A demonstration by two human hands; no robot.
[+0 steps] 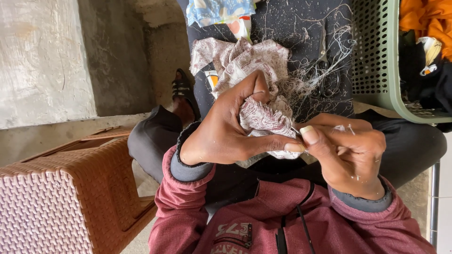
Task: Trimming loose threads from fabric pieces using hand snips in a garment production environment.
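Beside the person's knees stand a woven brown stool (61, 197) and a green basket (376, 61). On the dark lap cloth (282, 23) lie scissors (325, 70) among loose threads. Left hand (226, 131) clenches the patterned fabric (254, 80); right hand (351, 153) pinches a thread at its frayed edge, seemingly mid-pull.

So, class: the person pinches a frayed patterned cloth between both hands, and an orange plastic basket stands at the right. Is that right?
Not quite. In the head view the basket is green; orange cloth lies inside it. The left hand and right hand do pinch the frayed patterned cloth.
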